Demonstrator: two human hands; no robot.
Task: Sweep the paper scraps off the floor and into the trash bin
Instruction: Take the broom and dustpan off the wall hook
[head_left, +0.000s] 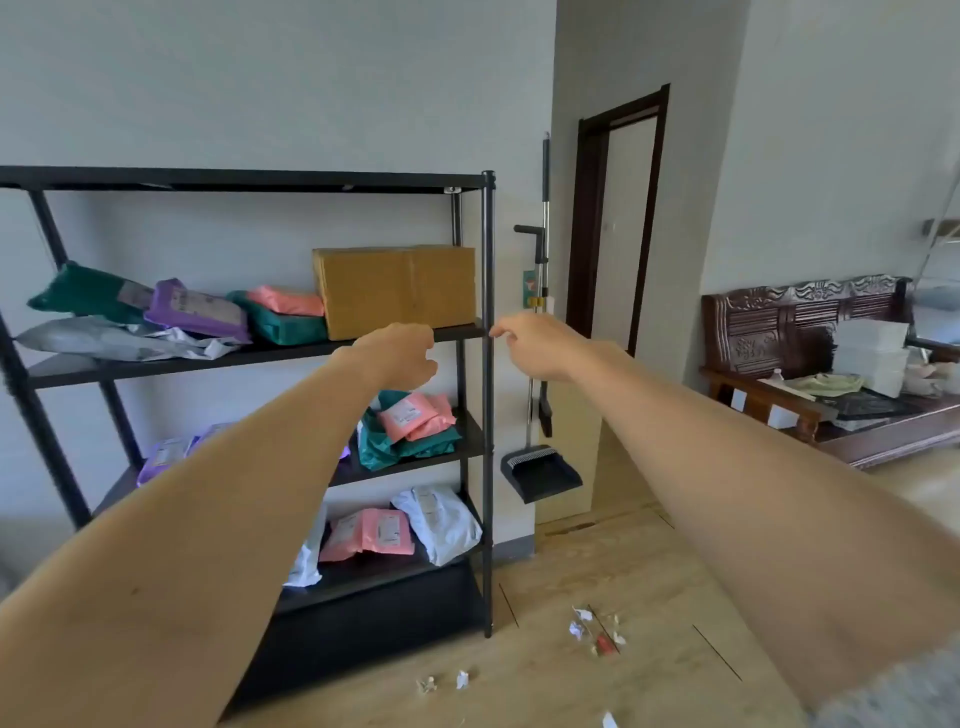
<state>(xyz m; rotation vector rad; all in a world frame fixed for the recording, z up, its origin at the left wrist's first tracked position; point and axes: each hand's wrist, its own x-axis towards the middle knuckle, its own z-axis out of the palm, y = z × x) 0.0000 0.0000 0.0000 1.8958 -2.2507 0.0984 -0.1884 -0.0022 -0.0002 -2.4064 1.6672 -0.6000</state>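
Small white and red paper scraps (595, 631) lie on the wooden floor to the right of the shelf's foot, with a few more scraps (444, 682) nearer me. A broom (543, 249) and a dark dustpan (540, 473) stand together against the wall corner beyond the shelf. Both my arms stretch forward. My left hand (402, 358) hangs in front of the shelf, fingers loosely curled, holding nothing. My right hand (535, 345) is just left of the broom handle, fingers bent and apart, also holding nothing. No trash bin is in view.
A black metal shelf (487, 364) with a cardboard box (397, 288) and coloured mail bags stands left. A dark doorway (613, 218) opens behind the broom. A carved wooden bench (810, 332) with white boxes is at right. Wooden floor (649, 571) spreads ahead.
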